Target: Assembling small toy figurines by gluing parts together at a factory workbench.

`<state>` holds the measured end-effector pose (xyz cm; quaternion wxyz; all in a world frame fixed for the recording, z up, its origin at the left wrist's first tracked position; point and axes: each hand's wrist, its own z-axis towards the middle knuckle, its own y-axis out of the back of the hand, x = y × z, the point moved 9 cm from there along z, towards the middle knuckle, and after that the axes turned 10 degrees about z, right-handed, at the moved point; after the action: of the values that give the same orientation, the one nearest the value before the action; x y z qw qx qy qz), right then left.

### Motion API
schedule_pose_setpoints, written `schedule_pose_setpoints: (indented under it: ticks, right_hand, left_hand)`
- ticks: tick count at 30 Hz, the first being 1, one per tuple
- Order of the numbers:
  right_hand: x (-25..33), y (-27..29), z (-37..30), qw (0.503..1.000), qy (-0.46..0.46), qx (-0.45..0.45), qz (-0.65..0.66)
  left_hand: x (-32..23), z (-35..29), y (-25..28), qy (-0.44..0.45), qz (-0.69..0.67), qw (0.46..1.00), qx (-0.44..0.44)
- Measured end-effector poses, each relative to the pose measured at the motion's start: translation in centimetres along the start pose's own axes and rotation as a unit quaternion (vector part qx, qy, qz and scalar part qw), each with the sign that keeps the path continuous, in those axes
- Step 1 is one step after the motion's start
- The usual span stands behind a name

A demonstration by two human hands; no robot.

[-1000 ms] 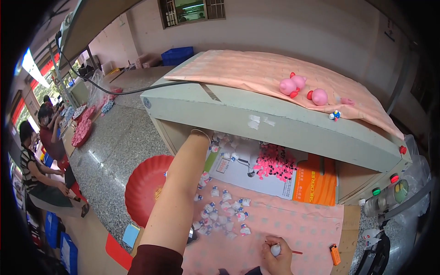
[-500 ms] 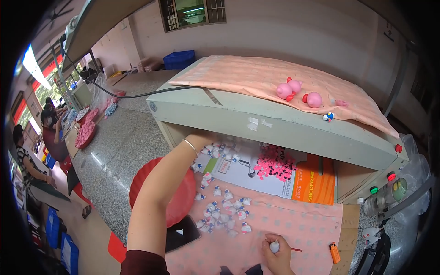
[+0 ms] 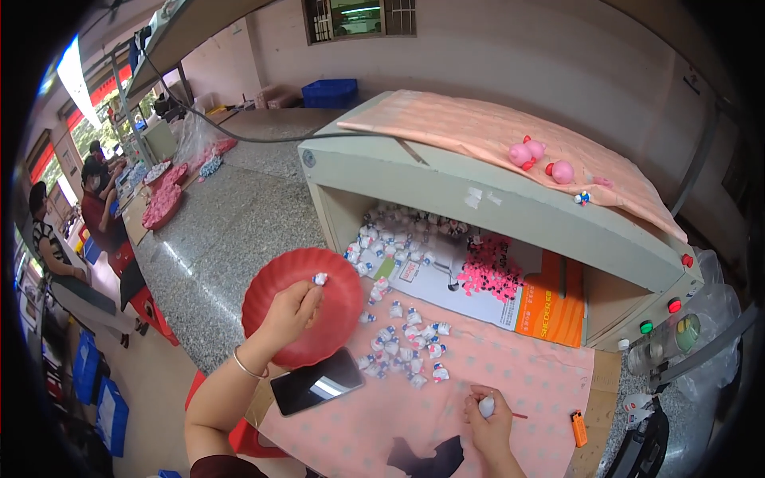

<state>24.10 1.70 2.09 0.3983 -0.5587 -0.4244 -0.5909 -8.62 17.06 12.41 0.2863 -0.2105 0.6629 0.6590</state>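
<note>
My left hand (image 3: 293, 312), closed in a pinch, holds a small white-and-blue figurine (image 3: 320, 279) above a red fluted bowl (image 3: 343, 275). At the lower right, my right hand (image 3: 492, 426) is curled around a small white piece (image 3: 486, 407). A thin red stick (image 3: 519, 415), perhaps a brush handle, pokes out from the same hand; its tip is hidden. Between the hands, several similar white-and-blue figurines (image 3: 388, 347) lie loose on a pink dotted cloth (image 3: 526, 374). More white figurines (image 3: 374, 239) crowd the left part of an open-fronted pale box (image 3: 446, 179).
Pink and black small parts (image 3: 490, 271) lie inside the box. A dark phone (image 3: 317, 382) rests beside the bowl. An orange lighter (image 3: 578, 429) lies at right, near a clear bottle (image 3: 665, 346). Pink round toys (image 3: 562, 172) sit on the box top. Other people (image 3: 100, 203) work at far left.
My left hand has come out of the box and back to the bowl, now with a figurine in its fingers. The view has shifted slightly; my right hand keeps its grip.
</note>
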Motion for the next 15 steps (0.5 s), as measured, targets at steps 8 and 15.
schedule_pose_setpoints:
  ticks: [8,15]
  right_hand:
    - [-0.4,-2.7,-2.9,0.997,-0.038,0.0,0.064]
    - [-0.5,-5.0,-4.1,0.997,-0.038,0.039,0.062]
  left_hand:
    - [-2.3,-8.9,-3.6,-0.237,0.156,0.959,-0.017]
    - [-1.9,-10.0,-7.1,-0.29,0.348,0.888,-0.08]
